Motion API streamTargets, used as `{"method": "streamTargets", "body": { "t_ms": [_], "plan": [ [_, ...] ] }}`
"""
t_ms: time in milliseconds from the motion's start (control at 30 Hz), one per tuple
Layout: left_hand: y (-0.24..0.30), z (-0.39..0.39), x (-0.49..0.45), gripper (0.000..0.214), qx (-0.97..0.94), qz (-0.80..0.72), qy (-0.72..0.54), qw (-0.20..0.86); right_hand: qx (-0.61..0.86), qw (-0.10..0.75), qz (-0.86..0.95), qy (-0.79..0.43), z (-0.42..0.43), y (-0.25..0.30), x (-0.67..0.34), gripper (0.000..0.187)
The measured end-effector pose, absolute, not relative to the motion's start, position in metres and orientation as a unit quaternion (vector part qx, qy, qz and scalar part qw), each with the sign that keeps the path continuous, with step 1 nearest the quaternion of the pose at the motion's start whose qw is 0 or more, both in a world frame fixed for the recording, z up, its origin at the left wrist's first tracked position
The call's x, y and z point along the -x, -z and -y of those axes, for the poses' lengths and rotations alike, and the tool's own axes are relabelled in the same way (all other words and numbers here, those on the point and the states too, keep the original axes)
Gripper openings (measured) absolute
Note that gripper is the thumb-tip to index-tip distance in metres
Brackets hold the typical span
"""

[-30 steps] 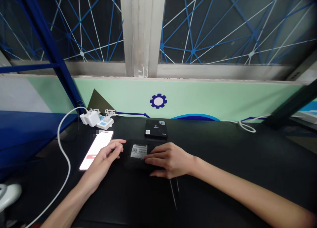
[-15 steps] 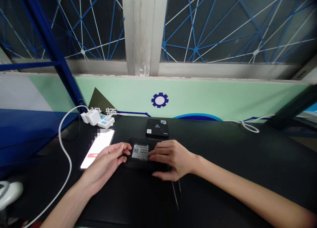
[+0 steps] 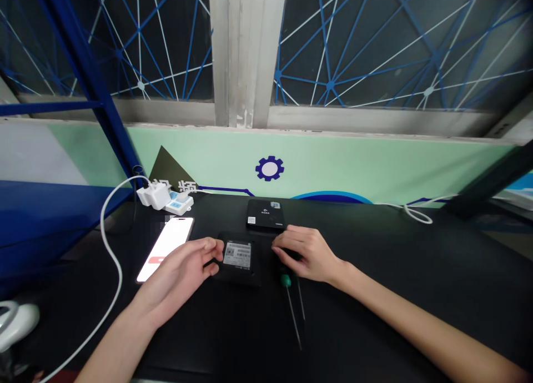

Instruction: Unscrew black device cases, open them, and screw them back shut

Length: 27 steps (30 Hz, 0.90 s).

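Observation:
A small black box with a white label [image 3: 239, 257] lies on the black table [image 3: 375, 272]. My left hand [image 3: 183, 272] rests at its left edge, fingers curled against the side of the box. My right hand [image 3: 306, 252] is just right of the box, fingers curled over the dark handle of a screwdriver [image 3: 290, 300] with a green collar; its thin shaft points toward me. A second thin tool lies beside it. A second black box [image 3: 265, 215] lies flat behind the first.
A phone with a lit screen [image 3: 165, 248] lies left of my left hand. A white charger and power strip [image 3: 164, 198] sit at the back left, with a white cable [image 3: 109, 261] looping forward. Another white cable [image 3: 416, 212] lies at the back right. Behind stands a green wall.
My right hand has left the top of the labelled box and moved right onto the screwdriver handle. My left hand has slid closer against the box's left edge.

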<state>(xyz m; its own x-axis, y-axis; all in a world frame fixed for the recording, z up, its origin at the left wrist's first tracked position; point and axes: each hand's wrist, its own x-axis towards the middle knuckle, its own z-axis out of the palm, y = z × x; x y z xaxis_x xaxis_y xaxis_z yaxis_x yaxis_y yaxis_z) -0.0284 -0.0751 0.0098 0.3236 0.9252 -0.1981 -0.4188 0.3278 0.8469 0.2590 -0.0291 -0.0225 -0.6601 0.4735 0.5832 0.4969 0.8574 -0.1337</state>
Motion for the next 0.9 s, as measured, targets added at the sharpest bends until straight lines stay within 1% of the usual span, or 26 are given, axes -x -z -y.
{"method": "streamTargets", "body": {
  "t_ms": [200, 400, 500, 633, 700, 900],
  "plan": [
    [-0.013, 0.079, 0.029, 0.012, -0.349, -0.359, -0.458, 0.735, 0.289, 0.317, 0.902, 0.038, 0.027, 0.026, -0.258, 0.021],
    [-0.013, 0.080, 0.030, 0.017, -0.336, -0.348, -0.471, 0.738, 0.373, 0.313, 0.873, 0.033, 0.029, 0.024, -0.260, 0.021],
    [-0.011, 0.080, 0.031, 0.018, -0.327, -0.353, -0.476, 0.737, 0.416, 0.296, 0.859, 0.027, 0.030, 0.024, -0.260, 0.023],
    [-0.007, 0.081, 0.032, 0.012, -0.324, -0.349, -0.490, 0.730, 0.439, 0.275, 0.855, 0.024, 0.030, 0.025, -0.260, 0.027],
    [-0.006, 0.081, 0.033, 0.012, -0.324, -0.353, -0.496, 0.725, 0.454, 0.262, 0.851, 0.035, 0.030, 0.023, -0.261, 0.029],
    [-0.003, 0.080, 0.034, 0.015, -0.323, -0.353, -0.506, 0.718, 0.543, 0.191, 0.815, 0.067, 0.031, 0.015, -0.261, 0.021]
  ]
}}
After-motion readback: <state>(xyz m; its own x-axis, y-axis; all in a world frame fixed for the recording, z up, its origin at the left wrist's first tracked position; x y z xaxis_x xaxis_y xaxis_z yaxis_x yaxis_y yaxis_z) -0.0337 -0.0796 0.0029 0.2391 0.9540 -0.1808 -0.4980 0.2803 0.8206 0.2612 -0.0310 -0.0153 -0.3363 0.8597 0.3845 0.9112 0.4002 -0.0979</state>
